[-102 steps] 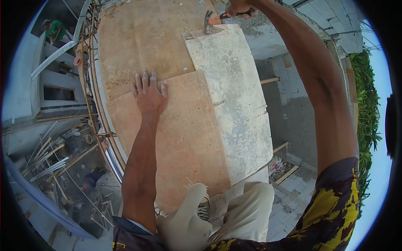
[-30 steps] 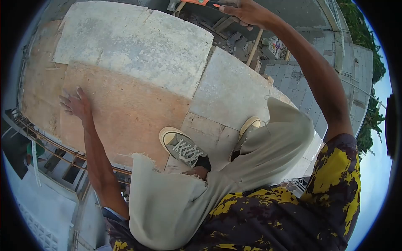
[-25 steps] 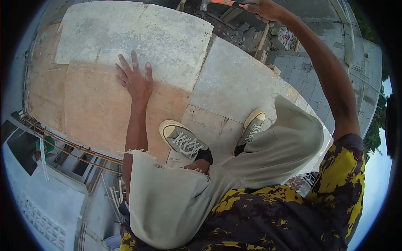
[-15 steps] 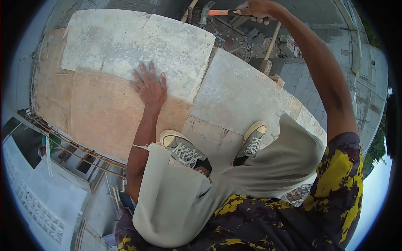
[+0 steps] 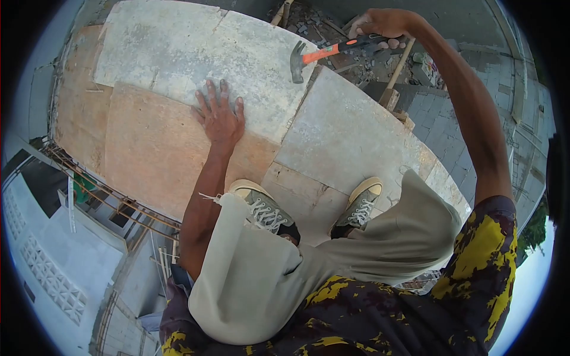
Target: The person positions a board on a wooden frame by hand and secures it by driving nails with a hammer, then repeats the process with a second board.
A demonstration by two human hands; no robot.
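Note:
My left hand (image 5: 221, 118) lies with its fingers spread on the boards, across the whitish panel (image 5: 178, 53) near its border with the orange-brown panel (image 5: 148, 136). My right hand (image 5: 383, 31) grips the dark handle of a claw hammer (image 5: 320, 54) with an orange shaft. The hammer's metal head is over the right part of the whitish panel, near the seam with the grey panel (image 5: 335, 124). Whether the head touches the surface I cannot tell.
Two sneakers (image 5: 261, 207) stand on the boards. Past the far edge are rubble (image 5: 320, 26), a wooden pole (image 5: 401, 65) and a block wall (image 5: 445, 113). Rusty bars (image 5: 113, 199) run along the left edge, with a white building (image 5: 47, 255) below.
The hammer in my right hand has come down and slightly right, from over the rubble to over the whitish panel. My left hand stays on the boards.

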